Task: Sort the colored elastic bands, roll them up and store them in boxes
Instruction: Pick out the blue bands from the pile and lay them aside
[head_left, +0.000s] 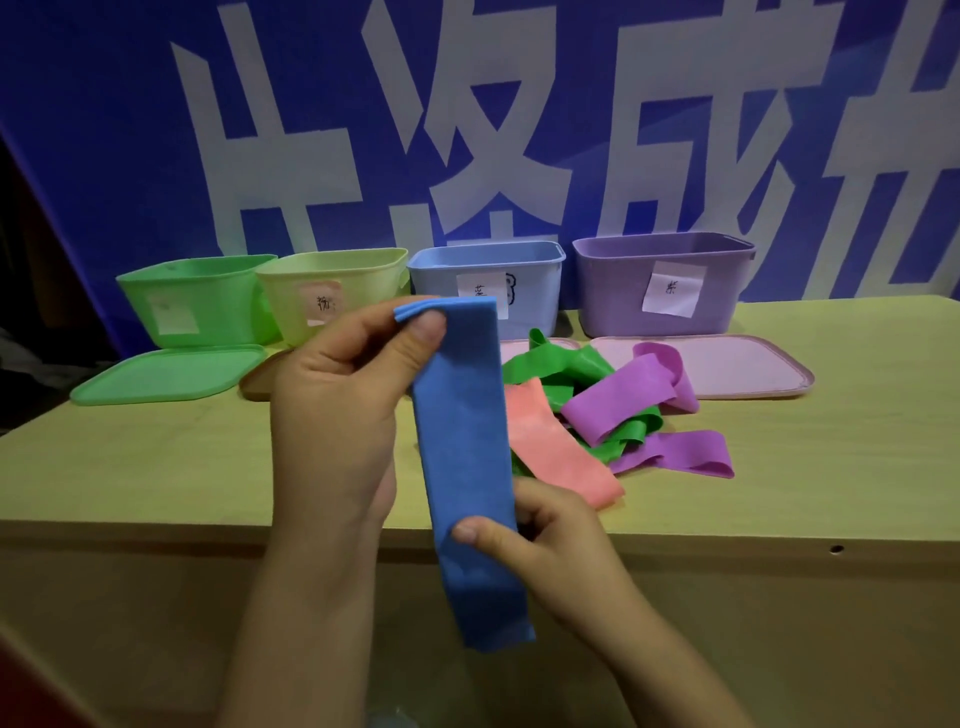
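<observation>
Blue band hangs flat, doubled, held above surface edge. Right hand pinches lower part; left hand pinches top end between thumb and fingers. Advice: keep edges aligned, roll tight from one end, hold tension. Blue box open behind; other bands piled just right.

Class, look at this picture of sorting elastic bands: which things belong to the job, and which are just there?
Part of the job:
blue band, held by both hands
loose bands on the table
four boxes
lids

Just there:
blue banner
table
</observation>
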